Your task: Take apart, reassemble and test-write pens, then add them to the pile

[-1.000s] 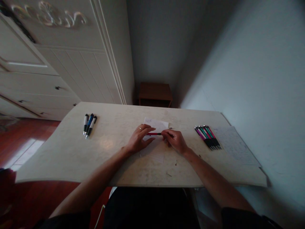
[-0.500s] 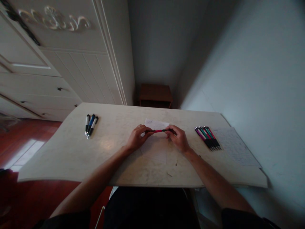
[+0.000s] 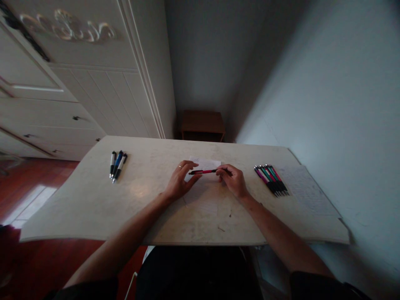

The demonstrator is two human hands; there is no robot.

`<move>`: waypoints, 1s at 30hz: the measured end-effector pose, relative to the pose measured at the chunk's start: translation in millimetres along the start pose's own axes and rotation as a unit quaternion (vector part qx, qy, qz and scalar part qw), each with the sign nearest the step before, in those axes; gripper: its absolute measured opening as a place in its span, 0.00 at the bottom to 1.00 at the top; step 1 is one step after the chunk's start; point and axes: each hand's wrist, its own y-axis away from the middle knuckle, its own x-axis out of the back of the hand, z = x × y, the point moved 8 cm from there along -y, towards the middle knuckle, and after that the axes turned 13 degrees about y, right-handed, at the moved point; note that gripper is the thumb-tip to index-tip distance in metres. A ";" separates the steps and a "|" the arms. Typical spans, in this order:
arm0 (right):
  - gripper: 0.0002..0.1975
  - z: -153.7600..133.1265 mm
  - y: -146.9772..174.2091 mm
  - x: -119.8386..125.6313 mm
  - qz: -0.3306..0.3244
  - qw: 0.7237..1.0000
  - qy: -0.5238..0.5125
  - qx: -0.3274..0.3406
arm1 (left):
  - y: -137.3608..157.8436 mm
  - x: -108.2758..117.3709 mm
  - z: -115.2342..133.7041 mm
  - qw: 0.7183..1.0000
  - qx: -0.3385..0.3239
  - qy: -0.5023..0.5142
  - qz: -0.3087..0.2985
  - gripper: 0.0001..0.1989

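A red and black pen (image 3: 207,171) lies level above the table in front of me. My right hand (image 3: 233,180) pinches its right end between thumb and fingers. At the pen's left end, my left hand (image 3: 180,180) has thumb and forefinger parted around the black tip, with a ring on one finger. Whether the left thumb touches the pen I cannot tell. Behind and under the hands is a white sheet of paper (image 3: 206,163) with faint marks.
Several colourful pens (image 3: 271,181) lie in a row on the right, beside a handwritten sheet (image 3: 308,189). Three thicker pens (image 3: 118,166) rest at the left of the white table (image 3: 150,158). A wall borders the right side; a white cabinet (image 3: 103,100) stands behind left.
My left thumb and forefinger have spread apart, uncovering the pen's black left end. My right hand keeps its grip. The view has shifted slightly.
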 end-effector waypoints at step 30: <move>0.13 -6.3 3.2 7.5 0.023 0.999 -0.020 0.015 | -3.2 5.3 -6.2 0.997 0.023 0.076 0.016 0.08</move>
